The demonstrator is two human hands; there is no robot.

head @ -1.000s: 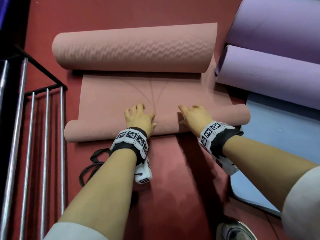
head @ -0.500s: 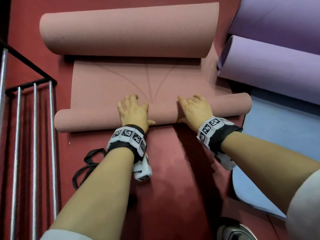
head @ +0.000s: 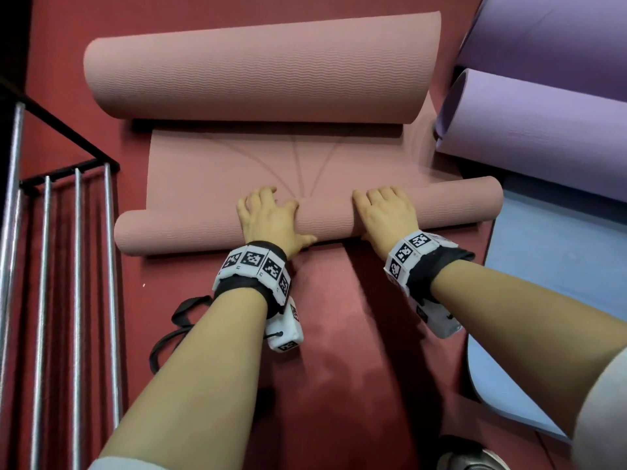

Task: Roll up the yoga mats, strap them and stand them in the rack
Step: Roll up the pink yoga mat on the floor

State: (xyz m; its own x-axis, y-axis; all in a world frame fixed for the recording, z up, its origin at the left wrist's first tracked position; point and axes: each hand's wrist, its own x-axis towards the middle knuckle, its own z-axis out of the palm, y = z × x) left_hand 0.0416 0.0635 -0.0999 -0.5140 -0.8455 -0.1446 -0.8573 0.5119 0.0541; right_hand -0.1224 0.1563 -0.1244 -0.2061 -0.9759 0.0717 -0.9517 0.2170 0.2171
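Note:
A pink yoga mat lies on the red floor, curled at both ends. Its near end forms a thin roll lying across in front of me. Its far end is a thick loose roll. My left hand presses on top of the thin roll near its middle, fingers curled over it. My right hand grips the same roll a little to the right. A black strap lies on the floor beside my left forearm, partly hidden under it.
A metal rack with upright silver bars and a black top frame stands at the left. A purple mat, partly rolled, lies at the right. A blue mat lies flat under my right forearm. A shoe tip shows at the bottom.
Both hands have pushed the thin roll a little further away from me, so it has taken up slightly more mat. The view has shifted with my head.

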